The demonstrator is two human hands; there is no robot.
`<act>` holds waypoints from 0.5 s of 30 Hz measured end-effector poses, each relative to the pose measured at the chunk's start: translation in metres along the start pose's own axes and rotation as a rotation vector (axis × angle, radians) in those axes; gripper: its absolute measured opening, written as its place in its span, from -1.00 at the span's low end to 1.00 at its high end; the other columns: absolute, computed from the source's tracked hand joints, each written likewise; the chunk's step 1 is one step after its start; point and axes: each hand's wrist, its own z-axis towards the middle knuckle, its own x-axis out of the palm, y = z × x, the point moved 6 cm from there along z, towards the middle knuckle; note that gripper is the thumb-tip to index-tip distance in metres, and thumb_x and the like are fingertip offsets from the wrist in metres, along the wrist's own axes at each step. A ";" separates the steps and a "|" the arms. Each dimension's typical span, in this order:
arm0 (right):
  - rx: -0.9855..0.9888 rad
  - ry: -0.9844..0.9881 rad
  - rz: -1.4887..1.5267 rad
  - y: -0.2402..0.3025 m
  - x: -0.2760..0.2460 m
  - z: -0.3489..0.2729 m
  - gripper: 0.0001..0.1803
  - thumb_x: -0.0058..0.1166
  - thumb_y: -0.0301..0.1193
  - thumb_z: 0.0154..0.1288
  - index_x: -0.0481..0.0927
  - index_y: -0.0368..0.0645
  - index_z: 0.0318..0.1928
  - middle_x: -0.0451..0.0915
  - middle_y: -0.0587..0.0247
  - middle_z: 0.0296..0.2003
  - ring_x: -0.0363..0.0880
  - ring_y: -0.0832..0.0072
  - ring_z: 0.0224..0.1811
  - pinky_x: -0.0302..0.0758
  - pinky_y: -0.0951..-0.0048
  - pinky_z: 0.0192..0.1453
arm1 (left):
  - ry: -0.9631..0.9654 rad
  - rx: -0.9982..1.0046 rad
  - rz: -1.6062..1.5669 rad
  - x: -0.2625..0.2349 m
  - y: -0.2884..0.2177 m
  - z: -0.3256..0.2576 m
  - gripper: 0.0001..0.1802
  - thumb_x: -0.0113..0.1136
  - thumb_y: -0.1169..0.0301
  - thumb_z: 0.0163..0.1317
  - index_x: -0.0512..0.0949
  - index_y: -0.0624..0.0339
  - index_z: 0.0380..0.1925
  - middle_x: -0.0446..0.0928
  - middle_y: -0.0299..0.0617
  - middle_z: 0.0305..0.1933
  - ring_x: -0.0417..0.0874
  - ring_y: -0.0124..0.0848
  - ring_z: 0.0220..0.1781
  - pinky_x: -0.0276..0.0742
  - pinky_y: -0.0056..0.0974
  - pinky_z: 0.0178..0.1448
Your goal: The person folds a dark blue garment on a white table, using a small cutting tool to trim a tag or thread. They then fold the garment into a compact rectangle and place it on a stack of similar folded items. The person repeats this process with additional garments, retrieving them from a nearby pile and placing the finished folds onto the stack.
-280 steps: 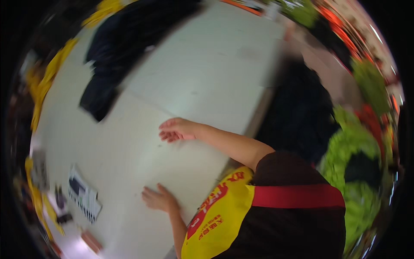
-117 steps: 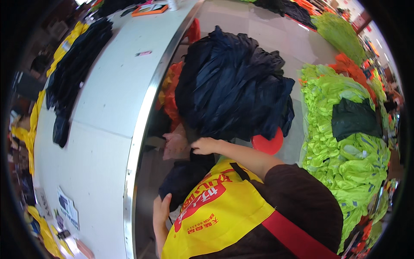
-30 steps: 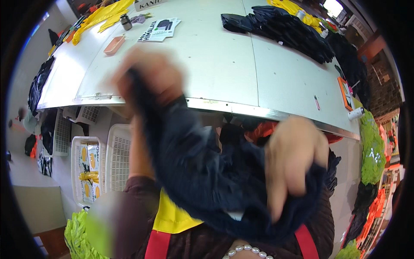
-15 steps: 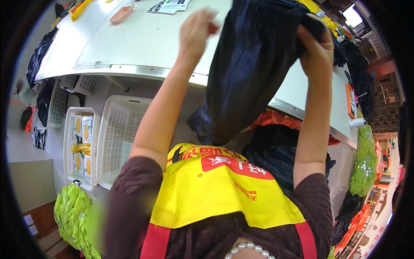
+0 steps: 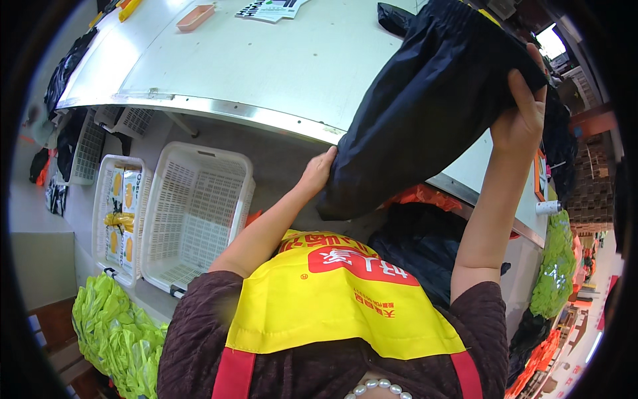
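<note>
A black garment (image 5: 412,120) with a gathered elastic band hangs slantwise in front of me, partly over the table's near edge. My right hand (image 5: 522,113) is closed on the banded end at the upper right, its fingers partly behind the cloth. Lower down, my left hand (image 5: 318,174) grips the garment's left edge, with its fingertips partly hidden by the fabric. Beneath the garment, near my apron, lies a heap of black cloth or plastic (image 5: 419,243).
A white table (image 5: 299,73) spans the front, bearing a pink tray (image 5: 196,18) and printed sheets (image 5: 271,9). At lower left stand an empty-looking white basket (image 5: 151,219), a basket of packets (image 5: 100,219) and green bags (image 5: 119,336). More green bags (image 5: 555,272) are at the right.
My left hand has come down from above the table to the garment's left edge. My right hand has moved right with the banded end, and the garment now slants more.
</note>
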 end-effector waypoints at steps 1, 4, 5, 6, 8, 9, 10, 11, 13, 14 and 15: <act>-0.002 0.025 0.011 0.003 -0.002 0.001 -0.51 0.04 -0.63 0.17 0.36 -0.29 0.15 0.51 -0.01 -0.01 0.49 0.26 0.08 0.41 0.36 0.22 | -0.035 0.024 0.072 -0.002 0.006 0.004 -0.24 -0.46 -0.27 0.27 0.56 0.11 -0.50 0.46 -0.25 -0.52 0.39 -0.44 -0.46 0.26 -0.33 -0.33; -0.005 0.056 -0.002 0.015 -0.015 0.002 -0.48 0.03 -0.60 0.17 0.32 -0.32 0.18 0.50 -0.03 0.01 0.49 0.26 0.08 0.40 0.37 0.23 | 0.317 -0.589 -0.199 0.034 -0.001 -0.024 -0.26 -0.42 -0.33 0.22 0.54 0.04 -0.51 0.48 -0.27 -0.48 0.37 -0.47 -0.49 0.20 -0.38 -0.36; -0.003 0.062 -0.005 0.018 -0.011 0.004 -0.48 0.02 -0.59 0.18 0.30 -0.33 0.19 0.50 -0.04 0.01 0.49 0.26 0.08 0.39 0.37 0.23 | 0.448 -0.670 -0.308 0.045 0.012 -0.035 -0.19 -0.46 -0.38 0.18 0.55 0.08 -0.31 0.53 -0.21 -0.30 0.44 -0.41 -0.26 0.24 -0.27 -0.11; -0.003 0.057 -0.019 0.022 -0.013 0.003 -0.47 0.02 -0.57 0.18 0.29 -0.34 0.20 0.49 -0.05 0.01 0.48 0.27 0.09 0.38 0.38 0.24 | 0.595 -0.754 -0.415 0.059 0.005 -0.049 -0.07 -0.51 -0.44 0.14 0.57 0.12 -0.12 0.59 -0.15 -0.12 0.51 -0.35 -0.02 0.29 -0.16 0.14; -0.009 0.017 -0.128 0.028 -0.023 0.003 -0.51 0.06 -0.50 0.14 0.37 -0.33 0.12 0.50 0.01 -0.01 0.47 0.32 0.08 0.36 0.39 0.22 | 0.525 -0.771 -0.689 0.070 -0.023 -0.063 -0.21 -0.36 -0.29 0.23 0.45 0.15 0.05 0.51 -0.16 0.06 0.44 -0.33 0.14 0.22 -0.13 0.25; 0.006 0.013 -0.181 0.032 -0.023 0.002 -0.53 0.13 -0.47 0.09 0.44 -0.28 0.06 0.52 0.07 -0.04 0.48 0.37 0.03 0.37 0.44 0.17 | 0.406 -0.738 -0.817 0.068 -0.036 -0.064 -0.30 -0.28 -0.20 0.28 0.42 0.16 0.09 0.49 -0.16 0.09 0.43 -0.33 0.15 0.25 -0.16 0.24; 0.021 0.009 -0.232 0.035 -0.022 0.001 -0.56 0.20 -0.44 0.03 0.52 -0.24 -0.01 0.54 0.12 -0.06 0.50 0.42 -0.02 0.38 0.48 0.13 | 0.282 -0.701 -0.942 0.063 -0.047 -0.064 -0.37 -0.21 -0.10 0.32 0.39 0.18 0.12 0.47 -0.16 0.11 0.42 -0.33 0.16 0.28 -0.18 0.23; 0.060 0.068 -0.365 0.041 -0.026 0.002 -0.53 0.16 -0.43 0.06 0.48 -0.28 0.03 0.52 0.08 -0.04 0.47 0.37 0.03 0.35 0.44 0.18 | 0.211 -0.651 -0.997 0.045 -0.056 -0.055 -0.43 -0.13 0.05 0.35 0.27 0.20 0.21 0.32 -0.13 0.26 0.23 -0.29 0.35 -0.01 -0.15 0.43; 0.147 0.192 -0.623 0.061 -0.052 0.005 -0.46 0.08 -0.42 0.11 0.39 -0.36 0.13 0.48 0.01 0.02 0.42 0.27 0.12 0.27 0.36 0.27 | 0.063 -0.463 -0.878 0.000 -0.059 -0.026 -0.48 -0.12 0.11 0.35 0.34 0.31 0.12 0.40 -0.07 0.18 0.35 -0.29 0.25 0.13 -0.16 0.37; 0.167 0.181 -0.798 0.073 -0.067 0.009 -0.45 0.12 -0.41 0.07 0.42 -0.26 0.13 0.49 0.04 0.01 0.44 0.32 0.11 0.32 0.38 0.26 | 0.001 -0.372 -0.746 -0.023 -0.070 -0.011 -0.53 -0.11 0.15 0.35 0.40 0.33 0.04 0.48 -0.05 0.07 0.47 -0.30 0.14 0.28 -0.18 0.28; 0.146 0.176 -1.006 0.089 -0.083 0.017 -0.48 0.10 -0.42 0.09 0.42 -0.20 0.13 0.48 0.05 0.02 0.42 0.33 0.13 0.31 0.37 0.26 | -0.034 -0.380 -0.685 -0.039 -0.094 -0.002 -0.56 -0.09 0.16 0.35 0.45 0.34 -0.03 0.53 -0.06 -0.02 0.54 -0.33 0.03 0.39 -0.23 0.18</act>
